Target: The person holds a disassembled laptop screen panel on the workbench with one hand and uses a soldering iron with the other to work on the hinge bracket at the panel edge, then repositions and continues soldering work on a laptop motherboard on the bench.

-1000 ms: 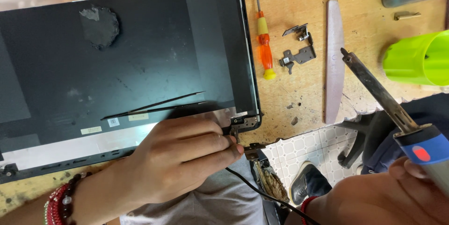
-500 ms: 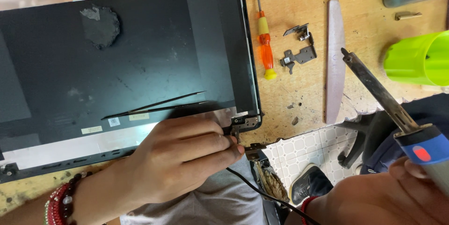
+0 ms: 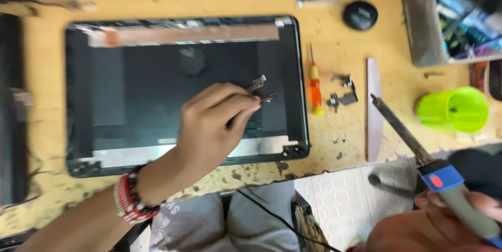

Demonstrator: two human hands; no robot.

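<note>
A black laptop lid shell (image 3: pixel 130 79) lies flat on the wooden bench, inner side up. My left hand (image 3: pixel 214 126), with a red beaded bracelet at the wrist, hovers over the shell's right half and pinches a small metal hinge bracket (image 3: pixel 257 83) between its fingertips. My right hand (image 3: pixel 418 231) sits at the lower right corner of the view, gripping the blue and grey handle of a soldering iron (image 3: pixel 402 131). The iron's dark tip points up and left, off the shell, near a white pry tool.
Right of the shell lie an orange screwdriver (image 3: pixel 314 87), two loose metal hinge parts (image 3: pixel 342 95) and a white pry tool (image 3: pixel 373 108). A green cup (image 3: pixel 452 109) lies on its side at the right. A black round cap (image 3: pixel 360 15) and a grey parts box (image 3: pixel 449 16) sit at the back.
My left hand has lifted from the shell's lower right corner to above its right half, now holding the metal bracket. The view has widened to the whole shell. The soldering iron barely moved.
</note>
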